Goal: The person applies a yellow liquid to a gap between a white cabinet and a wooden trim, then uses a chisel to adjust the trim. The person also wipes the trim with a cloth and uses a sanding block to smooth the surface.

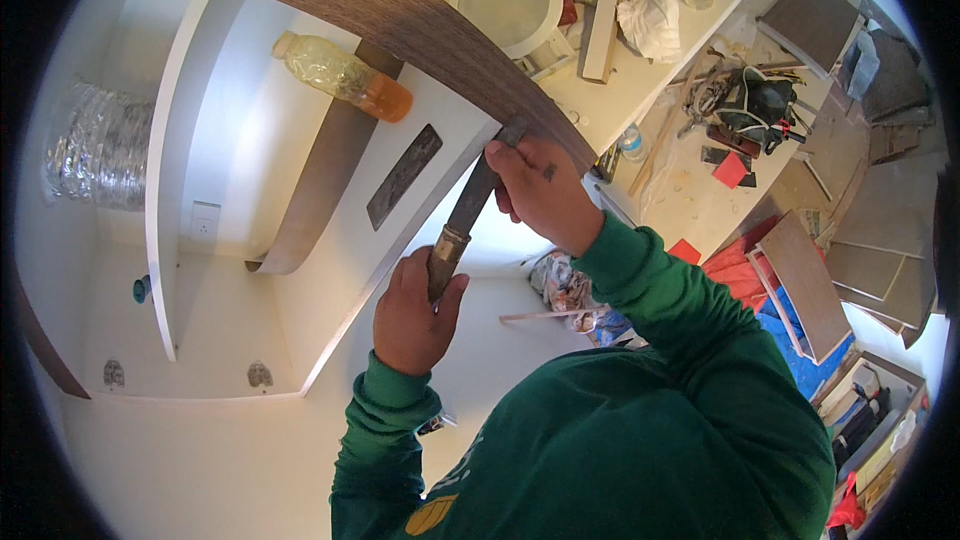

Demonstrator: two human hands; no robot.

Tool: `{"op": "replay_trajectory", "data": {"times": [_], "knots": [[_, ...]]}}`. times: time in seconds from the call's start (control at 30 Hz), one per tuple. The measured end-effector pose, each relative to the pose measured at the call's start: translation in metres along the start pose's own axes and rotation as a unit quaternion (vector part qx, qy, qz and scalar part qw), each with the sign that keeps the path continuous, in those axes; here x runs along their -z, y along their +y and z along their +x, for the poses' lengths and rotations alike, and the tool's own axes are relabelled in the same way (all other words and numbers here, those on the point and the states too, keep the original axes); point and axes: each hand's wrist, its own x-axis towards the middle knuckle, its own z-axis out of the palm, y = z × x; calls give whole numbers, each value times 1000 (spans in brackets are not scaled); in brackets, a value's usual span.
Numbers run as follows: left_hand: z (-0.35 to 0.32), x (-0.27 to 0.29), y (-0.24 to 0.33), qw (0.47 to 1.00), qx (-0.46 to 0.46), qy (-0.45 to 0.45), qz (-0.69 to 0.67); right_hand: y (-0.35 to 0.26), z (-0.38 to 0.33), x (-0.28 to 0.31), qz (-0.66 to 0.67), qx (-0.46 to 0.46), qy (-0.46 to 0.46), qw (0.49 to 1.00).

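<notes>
A flat dark file (pixel 474 194) with a brass-coloured collar slants across the middle of the view. My left hand (pixel 412 314) is closed round its handle. Nearer the far end, my right hand (pixel 540 190) grips the blade between thumb and fingers. The file's tip lies against or just over the corner where a white panel (pixel 345 250) meets a curved brown wood-grain strip (pixel 390 10); I cannot tell whether it touches. A dark rectangular slot (pixel 404 176) is set in the white panel, left of the file.
Inside the white cabinet lies a plastic bottle (pixel 340 75) with amber liquid. A foil duct (pixel 98 147) and a wall socket (pixel 205 221) are at the left. On the right, a worktop (pixel 690 165) holds a round light fitting (pixel 507 6), a wood strip (pixel 605 15) and a black tool (pixel 757 105).
</notes>
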Motion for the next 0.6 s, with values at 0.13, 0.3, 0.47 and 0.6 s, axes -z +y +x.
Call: {"op": "replay_trajectory", "data": {"times": [0.13,0.3,0.47,0.6], "knots": [[-12,-5,-11,999,36,-16,-11,2,-3,-3,-14,30,13,999],[-12,-11,-19,1000,15,10,-11,0,-9,-7,-19,37,30,999],[-10,-11,-21,1000,13,7,-14,11,1,-7,-2,62,50,997],[-10,-15,-20,1000,10,13,-22,9,5,-4,-44,90,39,994]]}}
